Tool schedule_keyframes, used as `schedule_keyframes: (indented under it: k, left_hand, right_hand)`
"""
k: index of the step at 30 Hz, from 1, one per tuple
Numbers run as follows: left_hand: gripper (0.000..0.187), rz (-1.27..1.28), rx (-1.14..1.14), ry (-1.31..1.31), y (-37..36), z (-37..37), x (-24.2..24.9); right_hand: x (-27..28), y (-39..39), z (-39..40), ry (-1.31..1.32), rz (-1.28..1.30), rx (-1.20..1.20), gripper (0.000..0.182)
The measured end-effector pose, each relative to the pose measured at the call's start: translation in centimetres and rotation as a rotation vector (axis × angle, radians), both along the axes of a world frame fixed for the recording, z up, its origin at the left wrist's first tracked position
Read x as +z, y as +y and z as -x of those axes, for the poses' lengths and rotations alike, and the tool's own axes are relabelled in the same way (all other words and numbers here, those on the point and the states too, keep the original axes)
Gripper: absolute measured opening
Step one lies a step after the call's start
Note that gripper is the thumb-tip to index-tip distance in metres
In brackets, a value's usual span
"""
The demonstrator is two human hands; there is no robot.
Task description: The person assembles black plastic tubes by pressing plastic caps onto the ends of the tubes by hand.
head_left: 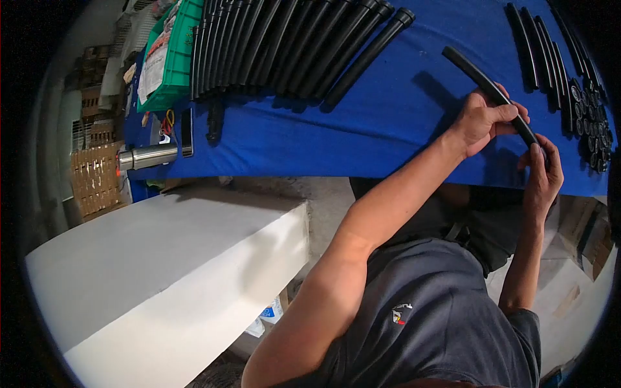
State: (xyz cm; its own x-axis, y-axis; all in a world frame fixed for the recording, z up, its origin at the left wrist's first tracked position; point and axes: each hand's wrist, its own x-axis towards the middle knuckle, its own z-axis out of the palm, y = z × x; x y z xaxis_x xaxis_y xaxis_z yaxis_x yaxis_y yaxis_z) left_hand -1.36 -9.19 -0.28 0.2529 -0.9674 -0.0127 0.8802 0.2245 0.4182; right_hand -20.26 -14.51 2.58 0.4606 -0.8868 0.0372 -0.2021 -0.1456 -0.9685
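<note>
A black plastic tube (475, 74) is held at a slant above the blue-covered table. My left hand (482, 121) is closed around its middle, thumb lying along the top. At the tube's lower end, my right hand (543, 169) is closed with the fingertips pressed on it. Whether a small part sits under those fingertips is hidden. To the right of my hands lie several loose black tubes (522, 48) and a cluster of black ring-shaped caps (590, 123). A row of black tubes with collared ends (369, 58) lies to the left.
A green crate (178, 71) holding papers stands at the table's left, near a steel flask (149, 156) and a dark phone-like slab (187, 132). The blue tablecloth (310, 152) reaches the near edge. A large white box (194, 258) stands below left; brown cartons (97, 174) stack beyond.
</note>
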Motion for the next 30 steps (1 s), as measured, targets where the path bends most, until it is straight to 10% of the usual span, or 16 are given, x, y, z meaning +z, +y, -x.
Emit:
schedule_keyframes:
  k: [12,17,25,27,30]
  left_hand:
    - [0.026,-0.079,-0.027,-0.032,0.4,-0.1,0.3]
    - [0.028,-0.052,-0.073,-0.043,0.8,-0.3,0.7]
    - [0.043,-0.049,0.252,-0.122,2.9,-4.1,2.7]
    - [0.045,-0.122,0.383,-0.370,3.8,-6.4,4.1]
    - [0.054,-0.280,0.542,-1.720,4.0,-7.8,7.2]
  right_hand:
    - [-1.9,-1.1,0.2,-0.053,0.357,0.125,0.032]
    - [-0.1,-1.6,0.2,-0.213,-0.193,0.150,0.036]
    - [-0.6,-2.4,1.2,-0.467,-0.361,0.051,0.025]
    - [-0.5,-2.6,1.2,-0.544,-0.448,0.084,0.025]
    - [-0.8,-2.8,1.2,-0.564,-0.466,0.146,0.024]
